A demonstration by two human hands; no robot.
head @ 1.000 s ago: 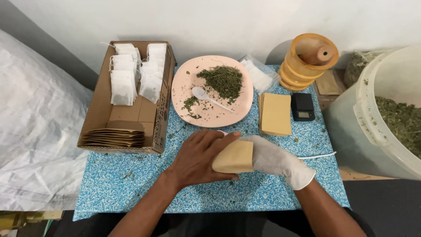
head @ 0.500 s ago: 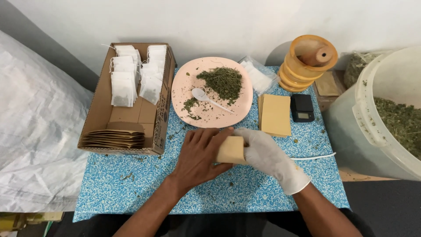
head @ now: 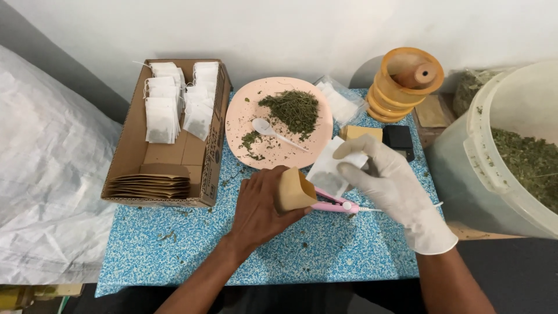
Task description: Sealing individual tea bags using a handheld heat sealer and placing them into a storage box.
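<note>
Two hands have parted since half a second ago: left hand (head: pixel 261 203) now grips the opened brown paper pouch (head: pixel 293 189) alone above the blue worktop (head: pixel 174 244), while gloved right hand (head: pixel 386 177) pinches a white filter sachet (head: pixel 330 171) beside its mouth, over the newly visible pink sealer (head: pixel 334 203).

Small home packing bench for herbal tea; dried herb (head: pixel 293 109) on pink plate (head: pixel 247 110), filled tea bags (head: pixel 174 104) in cardboard box (head: pixel 131 160). Large herb bucket (head: pixel 485 168), pocket scale (head: pixel 399 141) alongside.
</note>
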